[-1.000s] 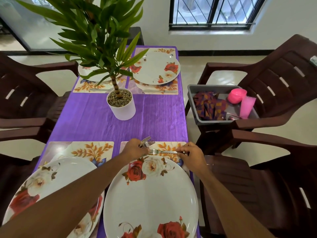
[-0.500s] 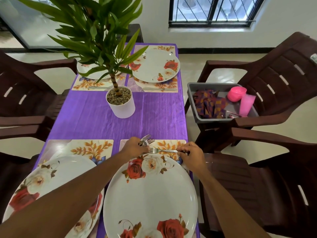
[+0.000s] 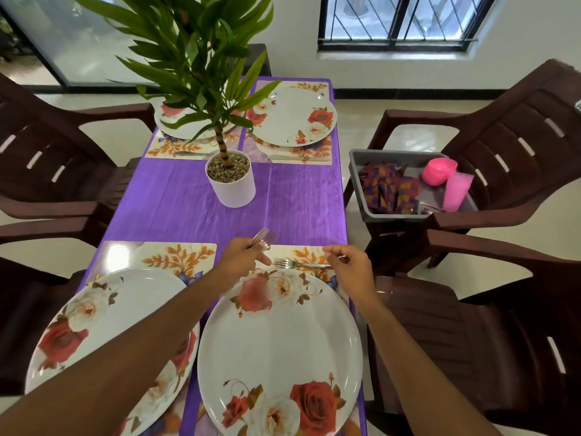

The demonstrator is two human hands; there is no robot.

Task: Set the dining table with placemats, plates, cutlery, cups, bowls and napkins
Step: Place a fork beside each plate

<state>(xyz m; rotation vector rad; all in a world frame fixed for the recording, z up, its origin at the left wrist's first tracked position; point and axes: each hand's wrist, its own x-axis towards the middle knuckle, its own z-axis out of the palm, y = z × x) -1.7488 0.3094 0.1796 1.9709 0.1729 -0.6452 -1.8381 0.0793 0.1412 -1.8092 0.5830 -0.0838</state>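
1. While the person stood at the near end of the table (image 3: 173, 209), the left hand (image 3: 243, 262) gripped a bunch of forks (image 3: 263, 238). Its fingers were curled round the handles, and the tines stuck out beyond the knuckles.
2. The right hand (image 3: 349, 272) hovered with its fingers (image 3: 333, 254) loosely curled and narrow, holding nothing visible.
3. A single fork (image 3: 295, 264) lay flat on the near right placemat (image 3: 309, 251), just beneath those fingertips. Its tines pointed towards the left hand's fingers. The handle end ran under the right hand's edge, and contact there could not be told.
4. The near right plate (image 3: 279, 335) sat on the same placemat, on the wrist side of both hands, its far rim just beside the fork.
5. The near left plate (image 3: 125, 303) lay left of the left fingers.
6. Beyond the fingers stood a potted plant (image 3: 231, 184), and further off a far plate (image 3: 292, 118).
7. Right of the right fingers, well apart, a grey tub (image 3: 396, 215) on a chair (image 3: 518, 152) held patterned napkins (image 3: 386, 187), a pink bowl (image 3: 438, 173) and a pink cup (image 3: 457, 191).
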